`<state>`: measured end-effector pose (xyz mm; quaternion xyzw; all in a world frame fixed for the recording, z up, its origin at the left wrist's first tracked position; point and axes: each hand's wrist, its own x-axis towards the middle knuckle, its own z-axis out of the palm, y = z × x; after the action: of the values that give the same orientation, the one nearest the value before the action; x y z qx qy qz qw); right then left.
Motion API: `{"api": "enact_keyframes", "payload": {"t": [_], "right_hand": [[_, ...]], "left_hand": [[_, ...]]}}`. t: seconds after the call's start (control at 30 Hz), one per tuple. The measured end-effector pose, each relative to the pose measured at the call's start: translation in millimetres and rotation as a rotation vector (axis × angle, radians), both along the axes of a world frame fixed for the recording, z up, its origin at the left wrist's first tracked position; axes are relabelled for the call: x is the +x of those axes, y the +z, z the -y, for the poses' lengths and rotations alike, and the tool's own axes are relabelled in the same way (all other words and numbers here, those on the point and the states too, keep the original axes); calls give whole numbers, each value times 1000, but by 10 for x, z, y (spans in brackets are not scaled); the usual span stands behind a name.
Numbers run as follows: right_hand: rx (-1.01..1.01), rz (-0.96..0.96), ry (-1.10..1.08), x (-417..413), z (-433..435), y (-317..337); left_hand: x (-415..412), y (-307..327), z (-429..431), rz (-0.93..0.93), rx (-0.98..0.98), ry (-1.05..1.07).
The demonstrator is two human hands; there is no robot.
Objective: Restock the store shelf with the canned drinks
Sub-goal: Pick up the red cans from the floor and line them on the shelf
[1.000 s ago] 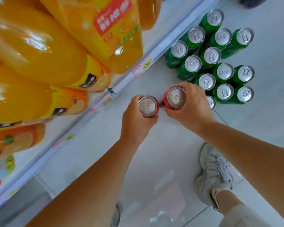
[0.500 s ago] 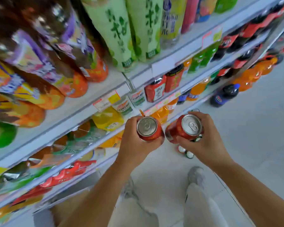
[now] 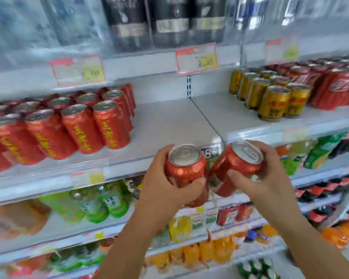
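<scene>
- Both hands are full: the left hand [image 3: 163, 185] is wrapped round one red can [image 3: 184, 167], and the right hand [image 3: 269, 178] round a second red can [image 3: 240, 164]. The cans are held lid-up and tilted toward each other at the shelf's front edge. Whether they touch cannot be told.
- The shelf [image 3: 169, 121] is judged only partly restocked, since a bare stretch is seen at 12 o'clock from the hands.
- Matching stocked red cans [image 3: 79, 127] are ranged at 9 o'clock, so the gap beside them is judged the likely place for the held pair.
- Gold cans [image 3: 274, 99] are seen at 2 o'clock, well apart from the hands.
- Neither held can has been set down yet. Both remain to be placed, and more would probably be needed to fill the gap.
- The price tag [image 3: 196, 58] at 12 o'clock is blurred and cannot be read. Row depth cannot be judged, and no supply of spare cans is seen.
</scene>
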<state>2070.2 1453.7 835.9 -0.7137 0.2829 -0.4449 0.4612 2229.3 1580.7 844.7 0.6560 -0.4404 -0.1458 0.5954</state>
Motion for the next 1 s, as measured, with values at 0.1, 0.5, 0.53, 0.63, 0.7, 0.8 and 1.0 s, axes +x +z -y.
{"api": "enact_keyframes", "payload": {"t": [0.1, 0.5, 0.53, 0.63, 0.7, 0.8, 1.0], "right_hand": [[-53, 31, 71, 343, -49, 342], [-122, -50, 163, 1819, 140, 656], [-130, -75, 164, 1892, 154, 657], [-160, -139, 147, 2068, 194, 606], [-168, -160, 132, 2149, 207, 565], [-161, -170, 120, 2235, 217, 524], [-77, -304, 355, 2117, 372, 455]], "left_hand": [[297, 244, -234, 5, -79, 120], [1131, 346, -649, -2, -217, 410], [1150, 336, -652, -11, -224, 409], [1216, 297, -638, -20, -237, 416], [1242, 285, -606, -27, -254, 417], [1262, 286, -525, -18, -281, 414], [1316, 223, -366, -8, -311, 385]]}}
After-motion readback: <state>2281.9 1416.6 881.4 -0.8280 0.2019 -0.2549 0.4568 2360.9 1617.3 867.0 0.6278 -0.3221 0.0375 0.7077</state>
